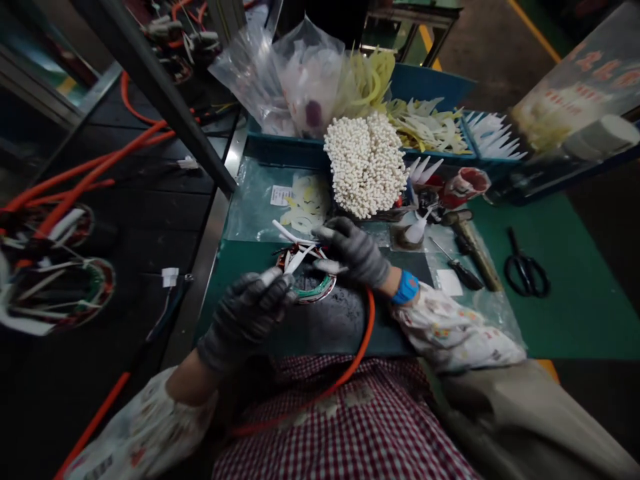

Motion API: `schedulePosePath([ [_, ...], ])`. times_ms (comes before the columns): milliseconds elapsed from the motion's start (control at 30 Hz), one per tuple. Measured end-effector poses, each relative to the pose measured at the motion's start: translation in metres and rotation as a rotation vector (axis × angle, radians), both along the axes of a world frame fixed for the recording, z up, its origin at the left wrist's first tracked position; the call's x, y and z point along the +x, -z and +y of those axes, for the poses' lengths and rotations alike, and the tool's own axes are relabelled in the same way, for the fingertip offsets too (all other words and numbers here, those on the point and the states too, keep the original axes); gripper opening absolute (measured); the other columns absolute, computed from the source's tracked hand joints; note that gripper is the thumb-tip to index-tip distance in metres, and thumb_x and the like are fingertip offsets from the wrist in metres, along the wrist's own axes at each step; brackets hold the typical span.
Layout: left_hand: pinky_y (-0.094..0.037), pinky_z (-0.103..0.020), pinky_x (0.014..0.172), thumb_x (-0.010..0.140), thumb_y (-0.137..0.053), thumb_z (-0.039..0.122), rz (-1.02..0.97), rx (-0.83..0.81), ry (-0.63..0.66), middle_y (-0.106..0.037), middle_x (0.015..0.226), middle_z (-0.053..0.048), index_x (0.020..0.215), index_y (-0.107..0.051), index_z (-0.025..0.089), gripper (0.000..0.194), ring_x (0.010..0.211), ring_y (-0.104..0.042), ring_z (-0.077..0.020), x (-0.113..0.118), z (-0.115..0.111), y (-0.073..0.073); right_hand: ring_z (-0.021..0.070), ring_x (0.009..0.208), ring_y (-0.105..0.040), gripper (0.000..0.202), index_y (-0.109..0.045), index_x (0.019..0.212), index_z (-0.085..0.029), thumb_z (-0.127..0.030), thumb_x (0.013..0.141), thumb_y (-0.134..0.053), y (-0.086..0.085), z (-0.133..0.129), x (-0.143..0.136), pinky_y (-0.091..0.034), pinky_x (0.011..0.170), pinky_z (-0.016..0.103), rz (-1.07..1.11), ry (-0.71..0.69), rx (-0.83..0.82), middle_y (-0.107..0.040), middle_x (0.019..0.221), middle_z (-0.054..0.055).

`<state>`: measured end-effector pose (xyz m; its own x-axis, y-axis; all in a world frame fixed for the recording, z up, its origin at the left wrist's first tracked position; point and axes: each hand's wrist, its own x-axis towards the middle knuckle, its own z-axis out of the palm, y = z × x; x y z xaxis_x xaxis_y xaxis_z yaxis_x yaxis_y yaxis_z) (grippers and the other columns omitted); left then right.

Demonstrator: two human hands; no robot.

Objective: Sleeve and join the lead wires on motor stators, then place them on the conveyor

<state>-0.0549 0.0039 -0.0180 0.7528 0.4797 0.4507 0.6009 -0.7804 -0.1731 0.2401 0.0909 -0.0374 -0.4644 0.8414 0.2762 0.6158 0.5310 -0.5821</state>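
A wound ring of wires, like a motor stator [320, 291], lies on the bench in front of me. Green and reddish windings and white sleeves show on it, and an orange cable [367, 337] runs from near it down to my lap. My left hand [253, 310], in a grey glove with pale fingertips, pinches a white pointed sleeve [299, 259] at the ring's left side. On the ring's right, my right hand [355, 252], gloved alike, has its thumb and forefinger apart, with nothing visible held between them. Another white tube [290, 233] sticks out behind the sleeve.
Behind the ring stand a bundle of thin white sticks [367, 163] and a blue tray [285, 148] with bags and yellowish strips. To the right lie a white-nozzled bottle [416, 230], a screwdriver [465, 273], a hammer-like tool [475, 250] and black scissors [527, 272]. Other wound rings [85, 293] sit left beyond a metal post [160, 87].
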Motion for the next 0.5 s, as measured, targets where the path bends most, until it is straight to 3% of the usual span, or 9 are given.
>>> schedulePosePath([
  [100, -0.042, -0.042, 0.13, 0.103, -0.07, 0.016, -0.043, -0.03, 0.015, -0.081, 0.141, 0.0, 0.125, -0.075, 0.031, 0.027, 0.143, -0.068, -0.0213, -0.001, 0.003, 0.01, 0.0379, 0.133, -0.066, 0.041, -0.081, 0.13, -0.029, -0.056, 0.098, -0.081, -0.009, -0.007, 0.01, -0.055, 0.116, 0.06, -0.045, 0.269, 0.255, -0.074, 0.141, 0.014],
  [167, -0.037, -0.05, 0.135, 0.105, -0.07, 0.025, -0.058, -0.073, 0.039, -0.081, 0.142, -0.002, 0.118, -0.075, 0.029, 0.014, 0.147, -0.066, -0.025, 0.001, 0.01, 0.018, 0.0427, 0.148, -0.054, 0.03, -0.081, 0.124, -0.028, -0.047, 0.102, -0.078, -0.017, 0.002, 0.012, -0.039, 0.128, 0.07, -0.048, 0.387, 0.303, -0.068, 0.153, 0.015],
  [233, -0.042, -0.056, 0.133, 0.104, -0.074, 0.032, -0.091, -0.078, 0.055, -0.083, 0.134, -0.003, 0.109, -0.074, 0.029, 0.007, 0.144, -0.067, -0.028, 0.005, 0.017, 0.026, 0.0427, 0.156, -0.044, 0.024, -0.078, 0.121, -0.029, -0.043, 0.101, -0.08, -0.023, 0.018, 0.008, -0.028, 0.133, 0.073, -0.051, 0.44, 0.301, -0.064, 0.161, 0.012],
  [300, -0.05, -0.056, 0.126, 0.1, -0.079, 0.033, -0.157, -0.084, 0.061, -0.084, 0.123, -0.002, 0.105, -0.073, 0.028, 0.01, 0.14, -0.07, -0.0289, 0.013, 0.02, 0.035, 0.0386, 0.156, -0.043, 0.024, -0.075, 0.124, -0.03, -0.041, 0.102, -0.079, -0.028, 0.032, 0.001, -0.027, 0.134, 0.07, -0.03, 0.477, 0.296, -0.065, 0.16, 0.011],
  [400, -0.058, -0.053, 0.116, 0.098, -0.08, 0.028, -0.333, -0.137, -0.14, -0.084, 0.118, -0.005, 0.102, -0.073, 0.027, 0.008, 0.129, -0.074, -0.0292, 0.029, 0.012, 0.047, 0.0375, 0.151, -0.048, 0.025, -0.073, 0.128, -0.027, -0.037, 0.105, -0.073, -0.031, 0.04, -0.007, -0.032, 0.132, 0.069, -0.023, 0.537, 0.271, -0.069, 0.153, 0.015],
  [500, -0.058, -0.056, 0.112, 0.099, -0.075, 0.027, -0.43, -0.177, -0.363, -0.083, 0.12, -0.008, 0.108, -0.077, 0.027, 0.01, 0.122, -0.076, -0.0308, 0.042, -0.002, 0.059, 0.0433, 0.147, -0.053, 0.013, -0.077, 0.105, -0.024, -0.035, 0.098, -0.082, -0.037, 0.032, -0.005, -0.035, 0.128, 0.073, -0.044, 0.489, 0.219, -0.071, 0.147, 0.017],
])
